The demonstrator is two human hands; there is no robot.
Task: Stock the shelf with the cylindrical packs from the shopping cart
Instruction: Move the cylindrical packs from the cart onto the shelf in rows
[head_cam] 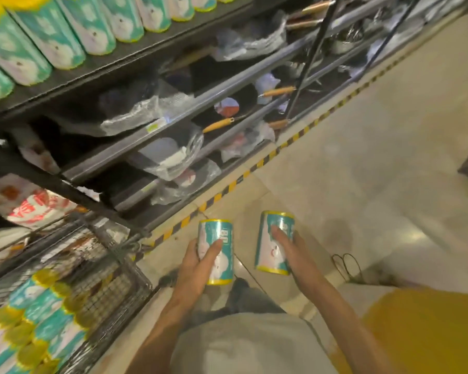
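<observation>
Stocking in progress, partway through. Left hand (200, 261) grasping one teal-and-yellow cylindrical pack (216, 251), fingers curling round its side; right hand (286, 245) grasping a second pack (274, 242) in like manner. Both packs being held roughly upright over the floor (362, 157), between the shopping cart (114, 287) at lower left and the shelving at upper left, touching neither. Already standing on the top shelf (119, 66): a close row of matching packs (65, 31), filling the visible front edge. Still lying in the cart: a heap of further packs (38, 319), several layers showing through the wire. Judging from this, much remaining to be transferred, the two packs in hand not yet placed. Lower shelves holding wrapped cookware (146, 109), apart from the task.
</observation>
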